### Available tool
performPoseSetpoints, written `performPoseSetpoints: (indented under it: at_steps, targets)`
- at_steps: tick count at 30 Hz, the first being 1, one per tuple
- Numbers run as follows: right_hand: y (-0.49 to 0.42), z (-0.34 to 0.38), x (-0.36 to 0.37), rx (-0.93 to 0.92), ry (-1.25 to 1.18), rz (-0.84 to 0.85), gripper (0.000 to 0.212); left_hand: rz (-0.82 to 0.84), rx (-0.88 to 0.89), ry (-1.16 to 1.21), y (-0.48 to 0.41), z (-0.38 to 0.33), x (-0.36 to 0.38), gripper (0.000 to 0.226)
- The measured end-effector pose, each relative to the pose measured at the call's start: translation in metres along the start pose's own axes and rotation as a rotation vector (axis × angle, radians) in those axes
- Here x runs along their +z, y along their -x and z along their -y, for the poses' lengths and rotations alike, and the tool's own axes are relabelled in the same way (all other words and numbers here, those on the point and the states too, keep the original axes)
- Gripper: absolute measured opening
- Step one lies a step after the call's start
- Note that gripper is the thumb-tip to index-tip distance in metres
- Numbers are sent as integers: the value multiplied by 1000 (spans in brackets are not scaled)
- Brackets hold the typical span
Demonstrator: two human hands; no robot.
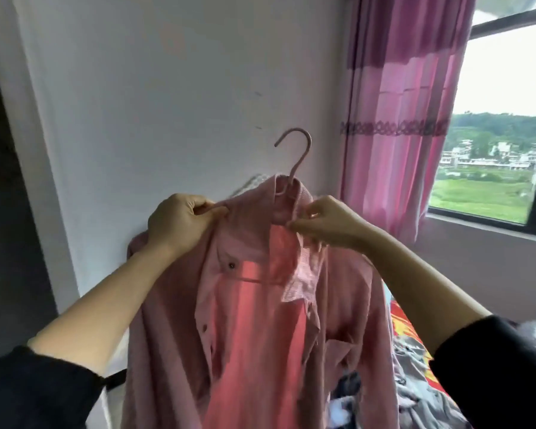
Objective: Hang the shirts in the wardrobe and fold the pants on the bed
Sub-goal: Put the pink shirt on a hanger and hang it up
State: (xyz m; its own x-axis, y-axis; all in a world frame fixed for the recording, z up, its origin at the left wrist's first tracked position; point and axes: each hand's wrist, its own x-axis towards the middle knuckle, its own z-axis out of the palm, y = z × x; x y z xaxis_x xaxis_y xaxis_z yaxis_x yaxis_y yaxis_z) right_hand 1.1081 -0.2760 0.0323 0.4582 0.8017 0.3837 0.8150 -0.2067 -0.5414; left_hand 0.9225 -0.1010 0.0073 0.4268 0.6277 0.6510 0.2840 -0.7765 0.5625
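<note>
The shirt [260,335] hung on the hanger [297,153] in front of the wall [167,72], the hook rising out of its collar, with the left hand [177,221] gripping its left shoulder and the right hand [325,221] pinching the collar's right side. The curtain [396,119] hung right of the wall, and the window [492,150] lay right of that. The bed [415,332] lay below the window, partly behind the shirt, with crumpled clothes [415,397] on it.

A plain white plastered wall [167,72] fills ten to twelve o'clock. At one o'clock hangs a pink sheer curtain with a dark patterned band [399,88], daylight glowing through it. At three o'clock, a black-framed glass window [502,119] shows green fields and pale buildings. At five o'clock lies a bed [415,345] under a red-and-grey printed cover. At nine o'clock there is a dark blurred upright surface [10,212].
</note>
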Motion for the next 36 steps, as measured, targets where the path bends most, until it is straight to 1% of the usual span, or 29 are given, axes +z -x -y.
performPoseSetpoints:
  at_steps: [1, 2, 3, 4, 5, 6, 7, 9, 13, 16, 18, 21, 25, 27, 30, 33, 36]
  targets:
    - [-10, 18, 11, -15, -61, -124, 35, 8, -25, 8, 2, 18, -16, 26]
    - [-21, 35, 22, -39, -102, -278, 35, 12, -52, 18, 3, 36, -33, 25]
    - [-32, 51, 35, -65, -120, -382, 30, 11, -76, 23, 5, 54, -50, 23]
    - [-43, 68, 50, -95, -127, -402, 23, 5, -92, 22, 5, 71, -68, 20]
    - [-53, 86, 65, -121, -115, -332, 24, -1, -105, 20, 6, 88, -84, 19]
    - [-63, 101, 83, -140, -123, -215, 28, -6, -118, 19, 7, 104, -101, 17]
    - [-73, 116, 103, -144, -158, -101, 27, -11, -131, 15, 8, 120, -117, 17]
    - [-85, 146, 143, -169, -233, 45, 18, -29, -163, 5, 11, 150, -145, 20]
    - [-106, 203, 214, -251, -349, 114, 21, -86, -233, -80, 18, 206, -197, 32]
    - [-123, 241, 255, -280, -443, 183, 16, -135, -229, -205, 21, 244, -229, 41]
    - [-136, 264, 280, -281, -452, 200, 16, -132, -224, -278, 17, 268, -247, 41]
    - [-156, 299, 316, -322, -370, 165, 25, -93, -228, -361, 7, 305, -271, 36]
    - [-183, 344, 357, -389, -298, 87, 33, -131, -286, -444, -7, 355, -298, 48]
    - [-198, 367, 373, -423, -275, 56, 34, -107, -323, -416, -19, 377, -312, 51]
    - [-221, 400, 399, -475, -161, 1, 34, -44, -378, -313, -38, 413, -331, 51]
    - [-246, 430, 437, -522, -89, -3, 24, -27, -467, -227, -60, 450, -348, 55]
    - [-273, 455, 478, -572, -13, 27, 16, 10, -487, -226, -89, 485, -370, 54]
